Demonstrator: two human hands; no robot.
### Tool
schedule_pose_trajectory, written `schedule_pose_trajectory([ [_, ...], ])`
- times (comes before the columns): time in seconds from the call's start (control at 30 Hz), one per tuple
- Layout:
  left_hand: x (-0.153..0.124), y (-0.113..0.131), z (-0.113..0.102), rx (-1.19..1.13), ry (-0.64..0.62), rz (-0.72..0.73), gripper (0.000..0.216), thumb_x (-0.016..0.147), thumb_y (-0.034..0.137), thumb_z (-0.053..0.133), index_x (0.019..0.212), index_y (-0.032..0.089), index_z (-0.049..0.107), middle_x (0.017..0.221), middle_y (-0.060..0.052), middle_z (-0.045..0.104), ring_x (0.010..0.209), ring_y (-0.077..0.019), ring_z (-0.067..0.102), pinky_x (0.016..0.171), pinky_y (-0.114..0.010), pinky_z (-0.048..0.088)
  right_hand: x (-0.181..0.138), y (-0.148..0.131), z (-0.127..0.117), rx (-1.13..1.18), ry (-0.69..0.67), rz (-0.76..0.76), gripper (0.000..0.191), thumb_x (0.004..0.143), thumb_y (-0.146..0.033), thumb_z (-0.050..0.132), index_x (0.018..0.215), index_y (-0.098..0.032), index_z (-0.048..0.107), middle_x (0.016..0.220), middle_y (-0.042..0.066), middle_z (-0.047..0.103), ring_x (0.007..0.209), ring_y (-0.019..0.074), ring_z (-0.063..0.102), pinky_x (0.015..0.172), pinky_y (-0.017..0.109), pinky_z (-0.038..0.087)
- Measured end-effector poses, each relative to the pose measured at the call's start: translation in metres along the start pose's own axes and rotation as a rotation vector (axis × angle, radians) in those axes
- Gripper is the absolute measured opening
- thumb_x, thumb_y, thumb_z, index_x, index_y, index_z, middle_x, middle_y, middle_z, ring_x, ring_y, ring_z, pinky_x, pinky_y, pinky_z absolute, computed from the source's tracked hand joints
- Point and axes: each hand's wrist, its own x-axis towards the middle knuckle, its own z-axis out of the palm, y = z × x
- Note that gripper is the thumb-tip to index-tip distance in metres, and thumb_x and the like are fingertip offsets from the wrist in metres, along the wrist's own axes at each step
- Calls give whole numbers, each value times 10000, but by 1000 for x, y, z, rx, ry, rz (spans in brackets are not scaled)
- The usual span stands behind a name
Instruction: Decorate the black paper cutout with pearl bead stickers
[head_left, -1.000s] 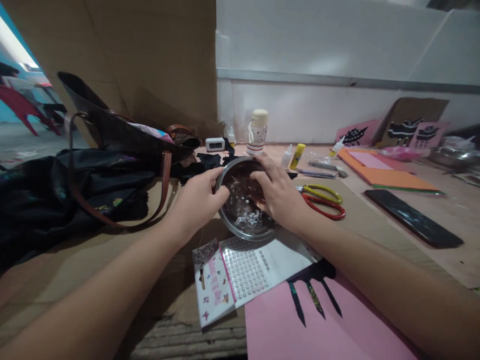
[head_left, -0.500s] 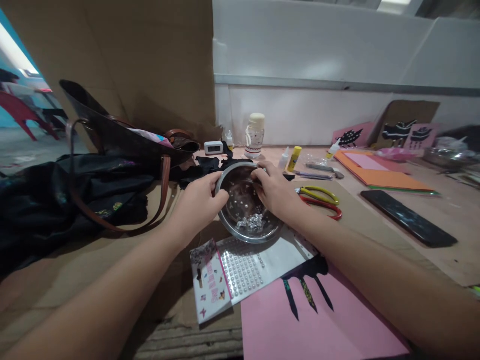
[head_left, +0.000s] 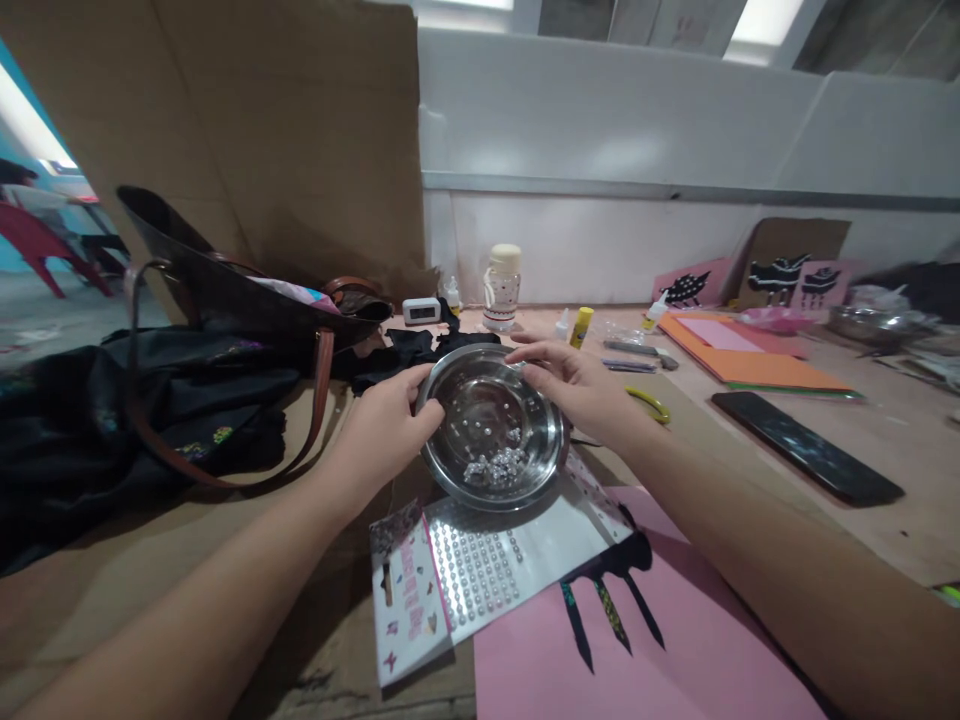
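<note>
A shiny metal bowl [head_left: 442, 470] stands tilted toward me, with loose silvery beads [head_left: 499, 466] gathered at its near side and a few scattered higher up. My left hand [head_left: 391, 425] grips its left rim, thumb on the inside edge. Over the upper right rim, my right hand [head_left: 574, 385] has its fingers stretched out and thumb apart, with nothing visible between them. Under the bowl's near edge lies a sheet of stick-on pearls [head_left: 480, 570] in a clear-fronted packet. It overlaps a pink paper [head_left: 540, 670] bearing a black cut-out shape [head_left: 619, 565] with hanging strips.
Left are a dark handbag [head_left: 225, 290] and black cloth [head_left: 135, 400]. Behind stand a cream-capped bottle [head_left: 502, 290], a small digital clock [head_left: 421, 311] and a yellow glue stick [head_left: 580, 328]. Yellow-handled pliers [head_left: 649, 403], a phone [head_left: 806, 447] and orange paper [head_left: 780, 365] lie right.
My right hand has lifted out of the bowl to its rim, its fingers straightening. The bowl has tipped flatter, the beads shifting slightly. My view has tilted up a little.
</note>
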Motion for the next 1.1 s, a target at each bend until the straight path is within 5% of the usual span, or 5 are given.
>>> schedule_pose_trajectory([
  [0.37,0,3,-1,-7,1,0,442,829,219,513,1244,196,663,892,-11,744,784,-214,667,699,-294,454,-4,-12,-3,270,-24,42,172,975,-256,566,1098,-249,687,1397,89,607,1291,251,576,1064,506,502],
  [0.67,6,-7,2,-80,-45,-61,551,840,235,521,1385,179,569,1041,-59,759,910,-242,700,797,-325,496,-13,-25,12,515,-64,117,137,986,-274,508,932,-216,619,764,14,689,760,168,697,776,369,572],
  [0.77,6,-11,2,108,-40,-115,595,877,317,522,1447,147,499,916,-68,740,839,-264,685,761,-358,490,-13,-25,17,473,-70,163,137,987,-288,500,931,-216,603,718,7,692,712,160,677,728,347,549],
  [0.97,3,-8,-4,173,81,99,456,907,408,555,1261,132,640,1160,-133,675,1097,-293,618,960,-409,471,-16,-19,21,302,-36,236,141,932,-335,596,954,-214,665,731,16,734,674,169,675,614,313,520],
  [1.1,-3,7,-5,-86,8,141,277,933,423,567,999,216,738,1012,-52,729,963,-224,663,920,-355,489,-24,-16,22,-47,62,-86,172,946,-271,587,1049,-254,724,934,28,769,840,186,703,767,362,548],
])
